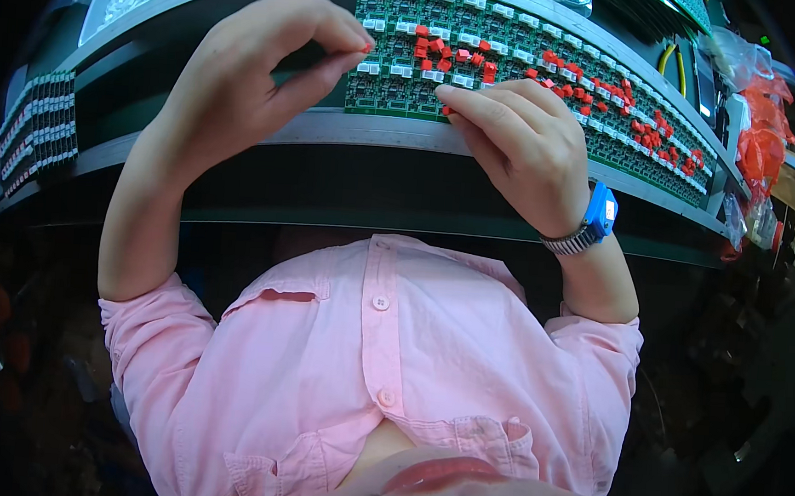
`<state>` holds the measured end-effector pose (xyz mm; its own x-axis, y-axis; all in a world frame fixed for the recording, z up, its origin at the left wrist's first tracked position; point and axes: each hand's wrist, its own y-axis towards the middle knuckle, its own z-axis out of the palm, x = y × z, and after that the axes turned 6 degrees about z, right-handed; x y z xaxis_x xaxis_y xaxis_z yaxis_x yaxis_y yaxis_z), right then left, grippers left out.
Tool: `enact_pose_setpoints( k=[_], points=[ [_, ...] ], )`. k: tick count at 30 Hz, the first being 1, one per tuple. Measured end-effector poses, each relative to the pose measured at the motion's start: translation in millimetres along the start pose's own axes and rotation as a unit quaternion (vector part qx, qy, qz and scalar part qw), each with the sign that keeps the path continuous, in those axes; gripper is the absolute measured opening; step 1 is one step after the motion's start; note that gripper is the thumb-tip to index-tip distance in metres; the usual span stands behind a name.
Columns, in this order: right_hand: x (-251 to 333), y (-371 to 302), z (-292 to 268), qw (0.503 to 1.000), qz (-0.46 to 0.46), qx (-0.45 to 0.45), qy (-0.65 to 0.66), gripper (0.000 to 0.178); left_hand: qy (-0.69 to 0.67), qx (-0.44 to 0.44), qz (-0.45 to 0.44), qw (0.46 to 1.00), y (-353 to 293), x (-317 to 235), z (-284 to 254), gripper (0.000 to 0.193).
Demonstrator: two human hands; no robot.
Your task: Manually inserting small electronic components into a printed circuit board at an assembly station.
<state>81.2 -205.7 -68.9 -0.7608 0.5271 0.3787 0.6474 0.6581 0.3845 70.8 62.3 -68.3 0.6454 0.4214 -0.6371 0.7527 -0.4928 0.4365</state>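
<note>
Left to right about the worker's grip. Well out to the left of the grip stands a stack of green circuit boards with white edge parts (39,122); beyond the left wrist is a white plastic tray of small pale pieces (91,22). The left hand (249,67) is pinched, thumb and forefinger tips meeting with no clear gap; a speck of red between them appears to be a small red plastic block (367,49).

Just under and right of this pinch begins a long green panel of circuit boards with rows of white connectors (380,105). Its long axis runs rightward from the left fingertips, curving toward the worker at the far end. The loose red blocks (437,45) lie on it: the nearest cluster sits between the hands, right of the left pinch and just beyond the right fingertips, so the right hand (536,140) is nearer. That hand's forefinger and thumb are a little apart; red shows beside the tips, but whether it is held I cannot tell. A second scatter spreads to its right, above a blue wrist strap (600,210).
</note>
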Motion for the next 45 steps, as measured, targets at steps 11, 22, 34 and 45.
enact_pose_setpoints(
  k=[11, 22, 34, 45],
  points=[
    [0.4, 26.8, -13.2, 0.995, -0.053, 0.033, -0.077, 0.016, -0.143, -0.038, -0.064, 0.987, -28.3, -11.5, 7.4, 0.026],
    [0.6, 64.6, 6.7, 0.998, 0.002, -0.015, -0.062, 0.014, -0.064, -0.063, -0.060, 0.994, -30.3, -18.6, 16.4, 0.026],
    [-18.5, 62.1, 17.3, 0.995, 0.046, 0.006, 0.089, 0.005, -0.018, -0.050, -0.057, 0.997, -35.9, -12.1, 17.7, 0.018],
    [-32.3, 61.1, 8.3, 0.985, -0.126, 0.108, -0.044, 0.010, -0.041, -0.086, -0.061, 0.994, -36.5, -14.3, 17.9, 0.016]
  ],
)
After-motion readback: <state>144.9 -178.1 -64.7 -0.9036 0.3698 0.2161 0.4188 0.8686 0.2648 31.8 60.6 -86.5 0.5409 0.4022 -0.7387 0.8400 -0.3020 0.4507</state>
